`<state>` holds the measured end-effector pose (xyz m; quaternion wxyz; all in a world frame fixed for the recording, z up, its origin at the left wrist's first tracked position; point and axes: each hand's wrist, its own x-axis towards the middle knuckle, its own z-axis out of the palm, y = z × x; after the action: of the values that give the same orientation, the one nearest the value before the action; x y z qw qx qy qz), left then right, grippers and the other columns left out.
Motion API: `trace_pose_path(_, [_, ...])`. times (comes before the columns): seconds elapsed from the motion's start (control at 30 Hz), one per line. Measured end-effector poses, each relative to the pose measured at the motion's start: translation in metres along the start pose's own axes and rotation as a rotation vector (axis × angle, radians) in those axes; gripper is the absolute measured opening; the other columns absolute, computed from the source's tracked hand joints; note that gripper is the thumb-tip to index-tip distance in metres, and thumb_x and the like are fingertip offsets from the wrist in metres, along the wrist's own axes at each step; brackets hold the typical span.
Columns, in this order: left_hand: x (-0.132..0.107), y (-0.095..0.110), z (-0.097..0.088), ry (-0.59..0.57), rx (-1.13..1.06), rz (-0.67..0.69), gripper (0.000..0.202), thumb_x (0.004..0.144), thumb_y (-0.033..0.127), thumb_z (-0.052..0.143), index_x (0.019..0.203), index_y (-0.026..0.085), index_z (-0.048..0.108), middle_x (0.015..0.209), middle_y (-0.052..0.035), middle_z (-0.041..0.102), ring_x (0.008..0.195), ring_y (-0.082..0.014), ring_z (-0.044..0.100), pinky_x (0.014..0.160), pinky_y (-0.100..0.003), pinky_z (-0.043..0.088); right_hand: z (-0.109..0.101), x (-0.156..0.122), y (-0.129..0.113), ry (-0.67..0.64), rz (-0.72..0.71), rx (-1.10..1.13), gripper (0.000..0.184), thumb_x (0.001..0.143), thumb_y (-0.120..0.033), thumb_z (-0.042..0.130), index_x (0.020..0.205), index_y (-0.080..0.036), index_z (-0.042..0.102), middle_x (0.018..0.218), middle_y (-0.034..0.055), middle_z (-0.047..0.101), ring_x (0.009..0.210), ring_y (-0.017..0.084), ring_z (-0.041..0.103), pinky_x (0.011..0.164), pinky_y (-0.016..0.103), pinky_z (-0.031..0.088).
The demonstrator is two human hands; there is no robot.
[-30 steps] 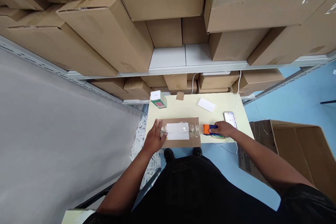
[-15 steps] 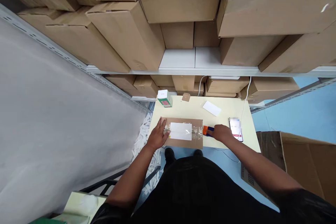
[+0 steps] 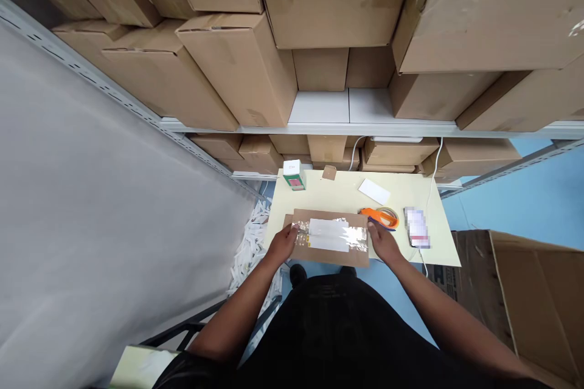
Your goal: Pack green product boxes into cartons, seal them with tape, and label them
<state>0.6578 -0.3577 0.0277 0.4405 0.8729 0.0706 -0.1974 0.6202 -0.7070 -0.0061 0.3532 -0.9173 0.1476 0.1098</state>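
A flat brown cardboard parcel (image 3: 329,251) with a white label (image 3: 329,234) under clear tape lies at the near edge of a pale yellow table (image 3: 347,194). My left hand (image 3: 285,242) grips the parcel's left end, fingers curled on it. My right hand (image 3: 382,241) holds its right end, fingers resting on the taped edge. An orange tape dispenser (image 3: 380,217) lies on the table just behind my right hand, free of it.
A phone (image 3: 417,228) with a white cable lies at the table's right. A small white and green box (image 3: 293,174), a cardboard scrap (image 3: 329,172) and a white card (image 3: 374,191) sit at the back. Shelves of cartons rise behind. An open carton (image 3: 524,292) stands right; paper strips (image 3: 249,249) litter the floor left.
My right hand let go of the tape dispenser, which now lies behind it, and moved onto the parcel's right end. My left hand shifted from flat on the parcel to gripping its left end.
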Motion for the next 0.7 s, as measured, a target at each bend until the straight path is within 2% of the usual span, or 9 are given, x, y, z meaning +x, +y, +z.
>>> trace_pose_path(0.07, [-0.015,0.009,-0.009,-0.002,-0.01,0.113,0.049,0.103,0.053,0.041,0.127,0.021,0.071,0.124,-0.0105,0.075,0.121,-0.0322,0.066,0.105,-0.044,0.048,-0.007,-0.023,-0.016,-0.042,0.086,0.201,0.073,0.103,-0.067,0.021,0.12,-0.019,0.073,0.119,0.0155,0.074,0.114,0.034,0.066,0.096,0.043,0.05])
trace_pose_path(0.13, [-0.031,0.016,-0.022,0.009,-0.049,0.254,0.047,0.103,0.046,0.045,0.138,0.023,0.064,0.135,-0.0096,0.07,0.128,-0.0307,0.062,0.11,-0.043,0.045,-0.016,-0.044,-0.027,0.056,0.115,0.306,0.08,0.1,-0.074,0.019,0.115,-0.017,0.075,0.114,0.0171,0.075,0.11,0.034,0.067,0.093,0.042,0.051])
trace_pose_path(0.2, [-0.043,0.016,-0.035,-0.004,-0.111,0.367,0.05,0.101,0.038,0.048,0.149,0.024,0.052,0.146,-0.0093,0.062,0.135,-0.029,0.056,0.114,-0.042,0.042,-0.025,-0.058,-0.034,0.162,0.055,0.417,0.082,0.1,-0.074,0.017,0.122,-0.017,0.072,0.118,0.0171,0.074,0.11,0.033,0.067,0.093,0.04,0.052])
trace_pose_path(0.27, [-0.047,0.008,-0.042,-0.048,-0.193,0.426,0.061,0.096,0.029,0.051,0.156,0.022,0.042,0.153,-0.0103,0.055,0.14,-0.0286,0.051,0.118,-0.043,0.038,-0.027,-0.065,-0.038,0.18,-0.021,0.546,0.078,0.101,-0.072,0.018,0.13,-0.018,0.066,0.124,0.0149,0.072,0.111,0.03,0.066,0.093,0.038,0.053])
trace_pose_path(0.37, [-0.038,-0.02,-0.038,-0.155,-0.385,0.458,0.074,0.088,0.025,0.055,0.159,0.018,0.034,0.159,-0.0131,0.046,0.147,-0.0307,0.042,0.124,-0.047,0.03,-0.012,-0.066,-0.04,0.133,-0.018,0.634,0.071,0.101,-0.072,0.025,0.127,-0.02,0.065,0.121,0.0115,0.072,0.11,0.027,0.066,0.094,0.037,0.052])
trace_pose_path(0.47, [-0.022,-0.052,-0.024,-0.215,-0.568,0.402,0.071,0.091,0.036,0.052,0.157,0.017,0.036,0.159,-0.0153,0.046,0.15,-0.0323,0.038,0.125,-0.051,0.027,0.015,-0.06,-0.036,0.102,0.051,0.572,0.065,0.096,-0.075,0.037,0.11,-0.02,0.069,0.109,0.0091,0.074,0.103,0.027,0.065,0.093,0.038,0.052])
trace_pose_path(0.57, [-0.009,-0.072,-0.016,-0.244,-0.571,0.3,0.067,0.093,0.048,0.051,0.151,0.016,0.044,0.155,-0.0168,0.051,0.148,-0.0333,0.041,0.123,-0.052,0.029,0.032,-0.049,-0.027,0.063,0.159,0.547,0.057,0.09,-0.074,0.049,0.096,-0.021,0.069,0.097,0.0076,0.074,0.096,0.027,0.065,0.086,0.038,0.054])
trace_pose_path(0.63, [0.0,-0.074,-0.018,-0.273,-0.508,0.205,0.066,0.093,0.055,0.049,0.146,0.016,0.049,0.153,-0.0169,0.053,0.146,-0.034,0.044,0.12,-0.052,0.035,0.035,-0.038,-0.023,0.028,0.249,0.589,0.056,0.088,-0.072,0.05,0.099,-0.021,0.07,0.096,0.0078,0.074,0.091,0.026,0.067,0.077,0.036,0.055])
trace_pose_path(0.7, [0.008,-0.065,-0.021,-0.248,-0.411,0.053,0.067,0.095,0.061,0.042,0.146,0.018,0.05,0.152,-0.0165,0.054,0.14,-0.0346,0.05,0.112,-0.052,0.043,0.033,-0.025,-0.022,-0.024,0.316,0.605,0.059,0.089,-0.073,0.047,0.102,-0.02,0.07,0.097,0.0086,0.074,0.084,0.025,0.067,0.069,0.034,0.054])
